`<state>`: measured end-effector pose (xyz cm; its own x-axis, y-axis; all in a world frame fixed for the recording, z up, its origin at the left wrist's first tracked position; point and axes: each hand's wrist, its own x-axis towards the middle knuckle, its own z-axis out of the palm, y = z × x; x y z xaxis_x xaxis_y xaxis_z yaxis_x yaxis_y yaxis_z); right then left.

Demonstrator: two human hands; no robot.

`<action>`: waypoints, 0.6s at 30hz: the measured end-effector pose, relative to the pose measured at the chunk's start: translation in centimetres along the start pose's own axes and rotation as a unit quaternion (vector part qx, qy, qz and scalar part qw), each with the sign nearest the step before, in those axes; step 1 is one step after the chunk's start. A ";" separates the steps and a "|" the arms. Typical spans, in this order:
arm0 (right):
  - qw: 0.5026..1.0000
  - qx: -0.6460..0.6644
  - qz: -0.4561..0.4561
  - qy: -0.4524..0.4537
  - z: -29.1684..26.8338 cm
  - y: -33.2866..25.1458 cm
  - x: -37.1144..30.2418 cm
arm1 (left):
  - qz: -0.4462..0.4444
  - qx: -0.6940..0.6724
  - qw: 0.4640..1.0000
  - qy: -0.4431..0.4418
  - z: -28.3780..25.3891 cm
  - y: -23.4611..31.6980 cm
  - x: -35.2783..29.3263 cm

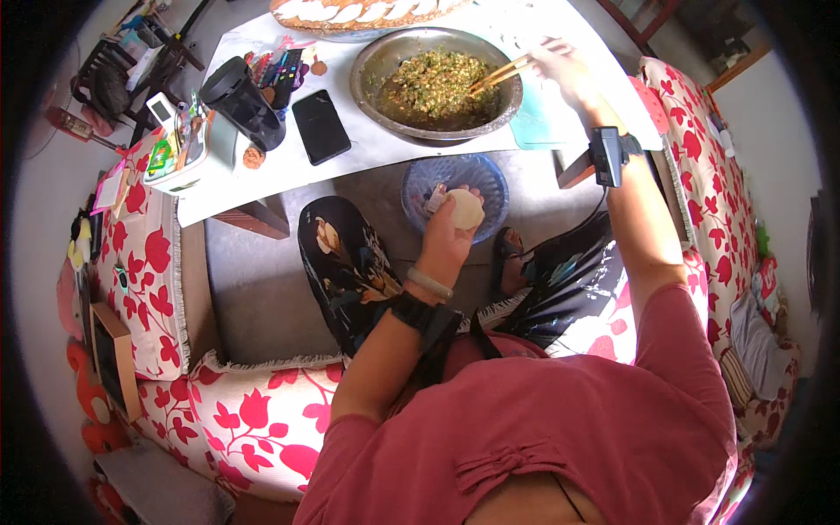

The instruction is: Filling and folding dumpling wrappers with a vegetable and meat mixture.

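My left hand is held below the table's front edge, its fingers curled around a round, pale dumpling wrapper. Over the right side of the table, my right hand grips a pair of wooden chopsticks. Their tips dip into a chopped green and brown filling, heaped inside a wide metal bowl. Beneath my left hand, a blue plastic basket sits lower than the tabletop.
At the far edge, a round tray bears a row of white dumplings. A black phone, a dark tumbler and a storage box occupy the left. A pale green board lies right of the bowl. Floral sofas surround me.
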<state>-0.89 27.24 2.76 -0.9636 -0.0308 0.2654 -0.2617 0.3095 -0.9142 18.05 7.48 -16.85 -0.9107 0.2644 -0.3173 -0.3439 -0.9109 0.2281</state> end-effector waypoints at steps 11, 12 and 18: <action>0.974 -0.091 -0.078 -0.191 1.0 -7.4 -1.6 | -0.035 0.027 0.994 -0.104 10.3 9.4 -7.4; 0.974 -0.047 -0.078 -0.210 2.1 -8.2 -2.9 | -0.012 0.045 0.993 -0.106 11.3 10.5 -7.3; 0.914 0.017 -0.108 -0.390 -0.6 -6.6 1.6 | 0.126 0.146 0.967 -0.165 16.3 16.1 -1.1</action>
<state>-0.63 25.74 9.42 -0.6310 -0.7604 0.1539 -0.4388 0.1863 -0.8791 9.75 -2.33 2.14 -0.9808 0.1760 0.0834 -0.1069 -0.8442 0.5252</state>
